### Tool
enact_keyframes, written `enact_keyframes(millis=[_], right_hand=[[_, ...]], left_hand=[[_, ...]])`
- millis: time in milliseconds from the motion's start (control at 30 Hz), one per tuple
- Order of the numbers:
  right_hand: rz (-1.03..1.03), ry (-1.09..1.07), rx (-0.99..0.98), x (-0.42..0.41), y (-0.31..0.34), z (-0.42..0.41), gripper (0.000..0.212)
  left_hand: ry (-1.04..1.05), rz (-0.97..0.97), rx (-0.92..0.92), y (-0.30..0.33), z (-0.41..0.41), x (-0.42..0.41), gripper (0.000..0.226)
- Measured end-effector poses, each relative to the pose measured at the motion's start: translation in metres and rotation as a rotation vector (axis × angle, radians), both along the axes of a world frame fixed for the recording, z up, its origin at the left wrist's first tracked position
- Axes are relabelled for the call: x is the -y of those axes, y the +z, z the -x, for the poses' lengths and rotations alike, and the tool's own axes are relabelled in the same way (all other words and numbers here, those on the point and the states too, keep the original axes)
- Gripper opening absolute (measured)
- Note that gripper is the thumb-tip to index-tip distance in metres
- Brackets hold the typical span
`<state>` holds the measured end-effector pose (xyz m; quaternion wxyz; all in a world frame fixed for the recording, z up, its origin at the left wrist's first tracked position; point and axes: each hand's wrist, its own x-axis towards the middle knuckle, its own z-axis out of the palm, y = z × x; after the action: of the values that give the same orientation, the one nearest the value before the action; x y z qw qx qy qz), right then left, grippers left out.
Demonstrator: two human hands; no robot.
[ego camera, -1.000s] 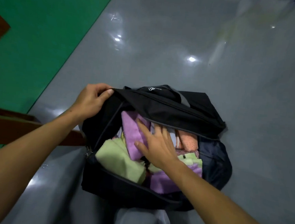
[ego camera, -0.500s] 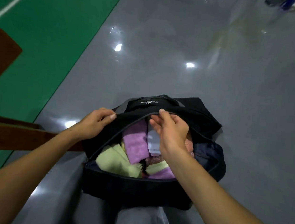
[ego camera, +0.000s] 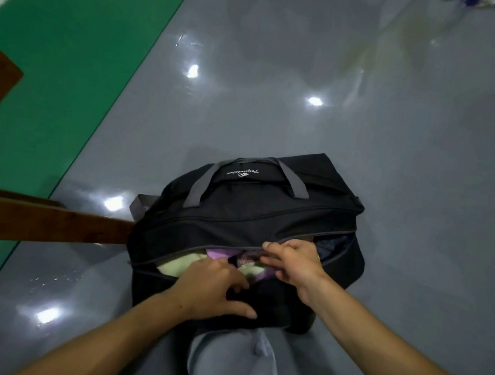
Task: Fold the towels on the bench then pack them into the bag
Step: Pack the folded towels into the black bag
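The black bag (ego camera: pixel 247 217) sits in front of my knees on the grey floor (ego camera: pixel 308 73), its top flap lying low over the opening so only a narrow slit shows; pale green and purple towels (ego camera: pixel 181 266) peek through it; my right hand (ego camera: pixel 292 264) pinches the flap's zipper edge with curled fingers; my left hand (ego camera: pixel 211 288) grips the bag's near rim, thumb stretched along the front wall; a wooden bench (ego camera: pixel 45 224) juts in from the left, touching the bag.
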<state>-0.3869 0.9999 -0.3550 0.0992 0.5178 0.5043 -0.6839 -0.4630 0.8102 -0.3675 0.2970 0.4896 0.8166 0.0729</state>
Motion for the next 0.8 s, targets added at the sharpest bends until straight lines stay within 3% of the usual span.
enact_keyframes(millis=[67,133,267,367,467,633,800], right_hand=[[-0.037,0.045,0.032,-0.003,0.005,0.001,0.026],[-0.08,0.022,0.026,-0.004,0.016,0.003,0.022],[-0.058,-0.064,-0.003,-0.005,0.023,0.011,0.01],[0.057,-0.045,0.044,-0.001,0.012,0.013,0.017],[-0.003,0.009,-0.033,-0.011,0.003,0.008,0.012],[-0.515,0.246,-0.237,-0.057,-0.011,-0.039,0.006],[-0.96,0.417,-0.097,-0.116,-0.045,-0.081,0.012]], left_hand=[[-0.027,0.05,0.046,-0.002,-0.001,-0.004,0.045],[-0.022,-0.094,0.019,0.006,0.004,-0.007,0.027],[-0.061,-0.396,-0.409,0.025,0.017,-0.003,0.018],[-0.024,-0.306,-0.462,0.011,0.026,0.0,0.014],[0.038,-0.22,-0.444,-0.016,0.028,0.002,0.022],[0.135,-0.167,-0.336,-0.024,0.025,0.001,0.022],[0.215,-0.088,-0.051,-0.011,0.012,-0.037,0.03]])
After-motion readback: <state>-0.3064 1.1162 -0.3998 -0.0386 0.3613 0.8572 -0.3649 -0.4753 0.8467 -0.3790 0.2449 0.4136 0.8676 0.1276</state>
